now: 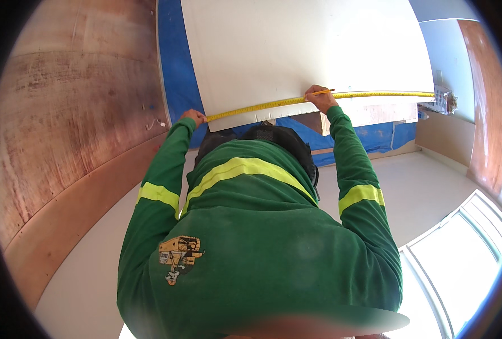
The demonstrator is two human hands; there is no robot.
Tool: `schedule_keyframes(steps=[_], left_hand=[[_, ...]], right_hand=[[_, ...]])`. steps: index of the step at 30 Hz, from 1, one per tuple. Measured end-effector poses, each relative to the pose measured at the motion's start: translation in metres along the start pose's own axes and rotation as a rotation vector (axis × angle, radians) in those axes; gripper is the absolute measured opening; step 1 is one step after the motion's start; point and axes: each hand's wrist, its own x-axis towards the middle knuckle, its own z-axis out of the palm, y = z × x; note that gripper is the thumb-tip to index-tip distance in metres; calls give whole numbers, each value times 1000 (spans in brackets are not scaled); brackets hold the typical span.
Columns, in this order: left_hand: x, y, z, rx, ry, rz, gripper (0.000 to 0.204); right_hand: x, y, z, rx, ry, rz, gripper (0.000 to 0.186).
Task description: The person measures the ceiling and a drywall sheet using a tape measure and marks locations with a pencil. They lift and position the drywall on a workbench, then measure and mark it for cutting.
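A yellow tape measure (256, 107) stretches along the near edge of a large white board (296, 45). At the board's left corner my left hand (193, 117) is closed on one end of the tape. Further right, my right hand (321, 100) is closed around a thin pencil (325, 91), its tip pointing right just above the tape. That hand rests at the board's near edge, over the tape. The blade runs on past it to the board's right edge. Whether the tape's case sits in my left hand cannot be seen.
Blue sheeting (178, 62) shows left of and under the board. Wooden panels (87, 107) stand along the left. Below the board's near edge is a wooden block (313, 121). A small packet (446, 101) lies by the right end, and a bright window (460, 254) is at lower right.
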Motion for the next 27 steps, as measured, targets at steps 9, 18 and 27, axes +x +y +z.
schedule_keyframes(steps=[9,18,27], left_hand=[[4,1,-1,-27,-61,-45,27],[3,1,-2,-30,-51,13,27],[2,2,-5,-33,-90,-9,25]], right_hand=[[1,0,-1,-44,-10,2,24],[7,13,4,27,17,-33,23],[2,4,1,46,3,-21,19]])
